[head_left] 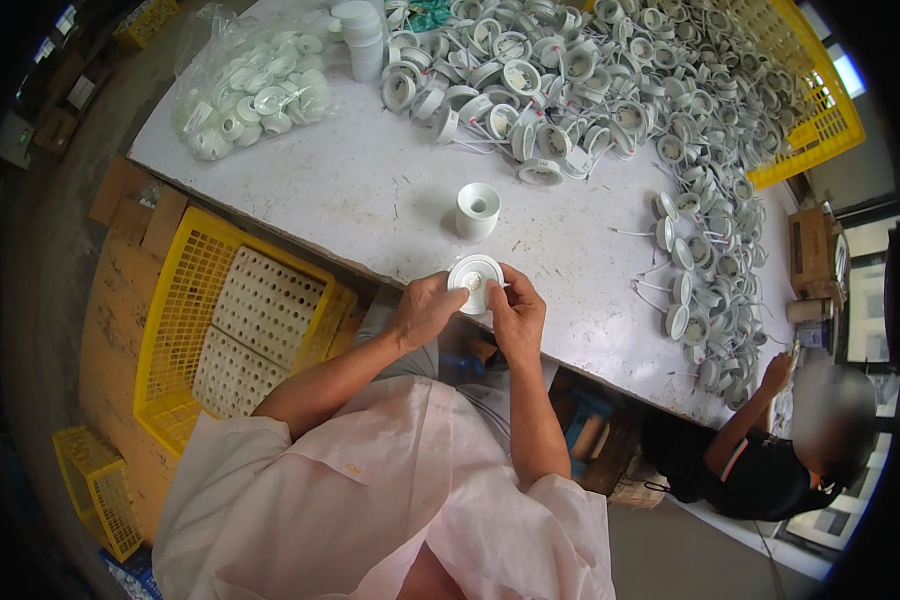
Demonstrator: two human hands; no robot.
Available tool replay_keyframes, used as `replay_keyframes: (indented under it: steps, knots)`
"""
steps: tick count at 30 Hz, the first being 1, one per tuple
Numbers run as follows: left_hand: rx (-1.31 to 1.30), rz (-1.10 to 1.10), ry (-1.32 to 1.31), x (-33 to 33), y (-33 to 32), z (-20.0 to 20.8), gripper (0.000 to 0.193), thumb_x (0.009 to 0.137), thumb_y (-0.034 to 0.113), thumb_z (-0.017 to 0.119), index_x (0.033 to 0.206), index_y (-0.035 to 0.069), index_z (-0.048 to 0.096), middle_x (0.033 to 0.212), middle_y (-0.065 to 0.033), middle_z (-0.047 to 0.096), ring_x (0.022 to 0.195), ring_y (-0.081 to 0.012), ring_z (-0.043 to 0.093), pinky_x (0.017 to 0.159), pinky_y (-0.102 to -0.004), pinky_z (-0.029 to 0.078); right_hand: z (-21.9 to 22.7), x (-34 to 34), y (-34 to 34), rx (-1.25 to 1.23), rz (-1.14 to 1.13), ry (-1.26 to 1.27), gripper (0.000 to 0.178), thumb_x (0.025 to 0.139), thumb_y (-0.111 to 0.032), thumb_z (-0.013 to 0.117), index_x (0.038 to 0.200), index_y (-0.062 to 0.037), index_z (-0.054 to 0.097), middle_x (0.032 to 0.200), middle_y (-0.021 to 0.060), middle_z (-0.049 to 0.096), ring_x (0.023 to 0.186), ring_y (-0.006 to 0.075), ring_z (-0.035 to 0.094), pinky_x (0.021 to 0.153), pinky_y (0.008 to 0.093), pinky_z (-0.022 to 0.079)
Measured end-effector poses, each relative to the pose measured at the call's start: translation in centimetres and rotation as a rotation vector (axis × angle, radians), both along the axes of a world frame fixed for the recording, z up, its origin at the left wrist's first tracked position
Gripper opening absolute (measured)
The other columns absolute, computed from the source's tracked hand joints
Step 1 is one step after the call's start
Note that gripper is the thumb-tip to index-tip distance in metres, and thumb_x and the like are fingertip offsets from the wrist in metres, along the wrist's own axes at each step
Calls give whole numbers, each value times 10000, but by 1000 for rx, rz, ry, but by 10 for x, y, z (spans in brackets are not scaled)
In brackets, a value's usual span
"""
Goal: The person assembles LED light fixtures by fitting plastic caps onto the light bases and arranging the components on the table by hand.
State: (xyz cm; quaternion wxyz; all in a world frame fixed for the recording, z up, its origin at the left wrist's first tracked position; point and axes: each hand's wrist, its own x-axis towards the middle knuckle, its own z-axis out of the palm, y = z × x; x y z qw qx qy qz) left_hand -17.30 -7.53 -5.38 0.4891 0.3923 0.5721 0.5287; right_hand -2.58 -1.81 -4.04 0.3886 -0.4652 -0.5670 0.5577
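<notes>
Between both hands, at the near edge of the table, is a round white downlight (477, 266) with a pale yellowish disc in its recessed middle. My left hand (430, 308) grips its left side, the thumb reaching over the rim into the recess. On the opposite side my right hand (518, 310) grips it too, thumb pressed on the inner face and fingers curled behind. Just beyond the hands a white cylinder (478, 222) with a dark round hole in its top stands upright on the table.
Many wired white downlights (560, 90) cover the table's far and right side, near a yellow crate (835, 130). A clear bag of white round parts (260, 95) and stacked white cups (362, 45) lie far left. Left below stands a yellow basket (160, 340); a co-worker (745, 475) is at right.
</notes>
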Motion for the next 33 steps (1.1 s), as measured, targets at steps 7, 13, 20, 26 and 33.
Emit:
replay_keyframes:
  steps: [7, 13, 20, 26, 33]
  knots:
    - [-34, 26, 47, 3, 3, -1, 320, 827, 234, 546, 971, -34, 644, 716, -39, 602, 683, -96, 529, 629, -280, 450, -1, -2, 2, -15, -36, -36, 242, 848, -49, 648, 1082, 13, 650, 728, -43, 571, 606, 10, 433, 567, 175, 377]
    - [-13, 27, 81, 5, 1, -7, 324, 835, 223, 528, 1013, -20, 647, 759, -53, 619, 712, -99, 541, 656, -285, 459, -6, -2, -2, -30, -65, -38, 248, 835, -57, 659, 1074, 10, 653, 710, -46, 560, 592, 6, 409, 548, 177, 358]
    - [-112, -88, -41, 1, 2, 2, 315, 867, 243, 532, 1021, -4, 652, 789, -11, 611, 723, -86, 524, 657, -281, 453, -7, 8, 0, -59, -65, -32, 352, 811, -46, 676, 1150, 28, 616, 921, 25, 644, 664, 32, 500, 614, 189, 445]
    - [-83, -212, 35, 1, 8, -4, 294, 899, 245, 581, 1020, -17, 637, 773, -11, 605, 697, -68, 503, 624, -263, 441, 18, 29, 2, 587, 259, -383, 863, 597, -153, 850, 1343, 4, 444, 1310, 192, 477, 1185, 378, 460, 992, 429, 413]
    - [-109, -367, 78, 14, 17, -15, 242, 916, 211, 593, 987, -19, 616, 727, -23, 596, 615, -64, 493, 550, -259, 430, 11, 43, 10, 800, 274, -588, 784, 617, -185, 821, 1307, -31, 481, 1253, 178, 507, 1064, 371, 527, 883, 448, 457]
